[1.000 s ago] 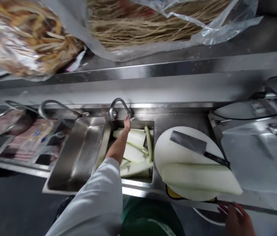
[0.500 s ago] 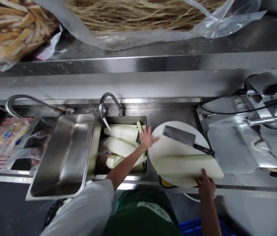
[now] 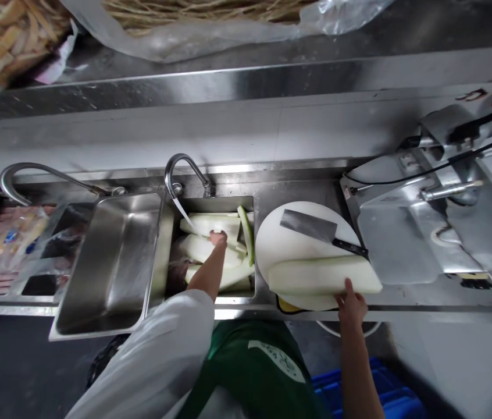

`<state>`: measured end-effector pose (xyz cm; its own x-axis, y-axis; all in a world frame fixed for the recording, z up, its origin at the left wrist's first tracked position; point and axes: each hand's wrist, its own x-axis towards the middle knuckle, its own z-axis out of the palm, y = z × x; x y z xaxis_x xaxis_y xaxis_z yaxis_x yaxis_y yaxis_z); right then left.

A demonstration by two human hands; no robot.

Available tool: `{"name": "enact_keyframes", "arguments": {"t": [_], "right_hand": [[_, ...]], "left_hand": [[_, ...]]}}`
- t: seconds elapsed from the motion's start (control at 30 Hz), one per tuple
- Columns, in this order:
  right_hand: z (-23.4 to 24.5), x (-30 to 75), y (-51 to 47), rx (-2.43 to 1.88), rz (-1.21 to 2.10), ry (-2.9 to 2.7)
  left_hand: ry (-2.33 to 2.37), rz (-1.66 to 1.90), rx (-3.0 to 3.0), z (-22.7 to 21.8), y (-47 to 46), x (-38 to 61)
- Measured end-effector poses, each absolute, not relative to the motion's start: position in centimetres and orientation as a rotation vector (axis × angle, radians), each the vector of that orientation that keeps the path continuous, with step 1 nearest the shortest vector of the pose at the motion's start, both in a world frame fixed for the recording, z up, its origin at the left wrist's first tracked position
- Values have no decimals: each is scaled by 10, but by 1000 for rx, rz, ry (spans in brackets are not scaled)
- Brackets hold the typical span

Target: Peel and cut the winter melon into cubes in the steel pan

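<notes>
Work at a steel counter. Left hand is inside the rectangular stainless-steel sink basin, fingers down among several pale, whitish-green, gourd-like pieces. Fingertips partly hidden; cannot tell whether they close on a piece or only touch it. A thin white stream of water runs from the curved chrome faucet into the basin, left of the hand. A narrow, curved, green-edged strip stands along the basin's right side.

Right hand is at the near edge of the long, pale-green, gourd-like slab, which lies lengthwise across the round white cutting board, its right end reaching past the board. Thumb over the top face; fingers partly hidden, so cannot tell if the grip is clamped.

The broad grey-bladed cleaver with a black handle lies flat behind the slab, untouched.

Step in hand, by judgement: handling and probably rinsing the pieces. For the next move, lifting anything from the basin would call for a secure hold, since wet flesh is likely slippery; moving the slab would call for support along its length.
</notes>
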<state>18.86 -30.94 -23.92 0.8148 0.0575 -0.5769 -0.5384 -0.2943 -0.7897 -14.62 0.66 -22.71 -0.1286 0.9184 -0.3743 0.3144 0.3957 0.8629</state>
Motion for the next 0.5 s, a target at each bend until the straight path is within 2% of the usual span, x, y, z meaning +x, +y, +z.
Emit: {"name": "enact_keyframes", "arguments": {"t": [0.13, 0.23, 0.33, 0.43, 0.5], "right_hand": [[-234, 171, -302, -1735, 737, 408], [-232, 155, -293, -1775, 769, 405], [-232, 140, -283, -1796, 720, 416], [-235, 115, -271, -1788, 701, 358], [-237, 90, -262, -1772, 707, 269]], "left_hand": [[1810, 728, 1190, -223, -17, -149], [1364, 524, 1530, -219, -56, -94], [859, 139, 1941, -212, -102, -31], [716, -179, 2197, -204, -132, -3], [692, -270, 2288, -202, -137, -11]]}}
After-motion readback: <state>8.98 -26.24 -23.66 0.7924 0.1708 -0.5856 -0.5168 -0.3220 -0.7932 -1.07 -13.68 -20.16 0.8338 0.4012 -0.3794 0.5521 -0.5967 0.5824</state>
